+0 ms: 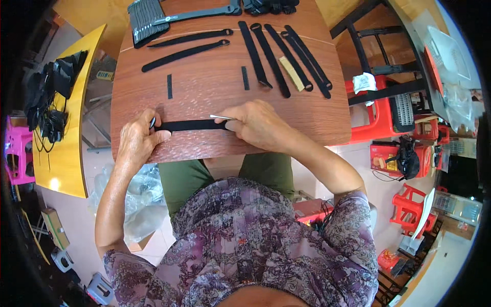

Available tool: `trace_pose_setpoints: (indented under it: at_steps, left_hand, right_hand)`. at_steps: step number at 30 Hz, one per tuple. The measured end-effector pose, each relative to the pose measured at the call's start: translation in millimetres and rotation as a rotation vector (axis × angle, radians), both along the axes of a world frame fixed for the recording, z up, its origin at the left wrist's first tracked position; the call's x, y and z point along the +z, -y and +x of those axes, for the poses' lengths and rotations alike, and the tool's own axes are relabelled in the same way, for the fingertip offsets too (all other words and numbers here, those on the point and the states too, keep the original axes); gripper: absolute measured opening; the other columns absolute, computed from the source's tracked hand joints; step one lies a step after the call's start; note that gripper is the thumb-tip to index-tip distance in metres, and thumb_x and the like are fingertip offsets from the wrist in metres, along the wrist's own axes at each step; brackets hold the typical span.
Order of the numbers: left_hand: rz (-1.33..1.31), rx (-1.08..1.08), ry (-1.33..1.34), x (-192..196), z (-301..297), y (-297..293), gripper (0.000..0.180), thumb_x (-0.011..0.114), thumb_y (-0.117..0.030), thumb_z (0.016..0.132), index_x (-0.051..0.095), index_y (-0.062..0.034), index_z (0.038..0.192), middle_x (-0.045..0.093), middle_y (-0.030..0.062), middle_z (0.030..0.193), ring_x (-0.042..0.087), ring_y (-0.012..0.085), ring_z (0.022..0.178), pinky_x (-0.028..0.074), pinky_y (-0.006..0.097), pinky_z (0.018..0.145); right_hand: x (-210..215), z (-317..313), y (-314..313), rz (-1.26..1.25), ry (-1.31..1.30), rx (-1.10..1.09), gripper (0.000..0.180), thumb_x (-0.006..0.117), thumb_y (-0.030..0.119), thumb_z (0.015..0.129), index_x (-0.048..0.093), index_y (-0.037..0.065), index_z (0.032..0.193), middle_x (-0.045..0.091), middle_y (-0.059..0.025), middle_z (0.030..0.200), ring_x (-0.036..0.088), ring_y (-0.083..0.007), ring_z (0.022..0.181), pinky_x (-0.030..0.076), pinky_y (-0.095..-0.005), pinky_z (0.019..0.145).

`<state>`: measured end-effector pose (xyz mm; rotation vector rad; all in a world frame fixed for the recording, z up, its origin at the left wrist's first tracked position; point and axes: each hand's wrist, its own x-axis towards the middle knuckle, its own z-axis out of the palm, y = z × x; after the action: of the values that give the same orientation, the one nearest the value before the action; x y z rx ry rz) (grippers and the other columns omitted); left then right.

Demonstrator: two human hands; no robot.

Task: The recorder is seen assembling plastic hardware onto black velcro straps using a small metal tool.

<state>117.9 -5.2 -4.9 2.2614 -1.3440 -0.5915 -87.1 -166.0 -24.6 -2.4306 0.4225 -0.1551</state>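
A black fabric strap (192, 125) lies stretched flat near the table's front edge. My left hand (138, 135) pinches its left end between thumb and fingers, where a small pale, shiny bit shows. The strap's other end is under the fingers of my right hand (255, 123), which also grips a thin silvery metal tool (221, 117); its exact kind is unclear. Two short dark strips (170, 86) lie apart, farther up the table. Beyond the left one, two black straps with looped ends (186, 55) rest aslant.
Several looped black straps (270, 59) and a yellowish strip (291, 73) lie on the table's (327, 120) right. At the far edge are a stack of dark straps (147, 23) and a black bundle (270, 6). Red stools (358, 134) stand rightward; a yellow table (69, 163) is leftward.
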Motion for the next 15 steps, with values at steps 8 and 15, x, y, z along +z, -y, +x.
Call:
trace_pose_setpoints:
  at_steps: [8,15]
  left_hand:
    - [-0.153,0.339,-0.786,34.2,7.6,-14.0,0.02,0.06,-0.02,0.084,0.056,-0.0004,0.08,0.053,0.0017,0.06,0.041,0.0073,0.041,0.032,0.022,0.039]
    - [-0.094,0.07,-1.31,42.4,-50.9,13.3,0.023,0.057,-0.006,0.083,0.055,0.0054,0.102,0.063,0.0165,0.074,0.041,0.0068,0.038,0.033,0.02,0.034]
  right_hand:
    - [21.9,-44.8,3.7,0.283,-0.048,-0.24,0.018,0.057,0.011,0.082,0.064,0.002,0.097,0.06,-0.0098,0.064,0.058,-0.0149,0.056,0.043,-0.0277,0.053]
    - [43.1,-26.4,-25.1,0.784,0.322,-0.353,0.018,0.058,0.005,0.082,0.062,-0.003,0.098,0.059,-0.0021,0.07,0.052,-0.005,0.059,0.041,-0.0183,0.051]
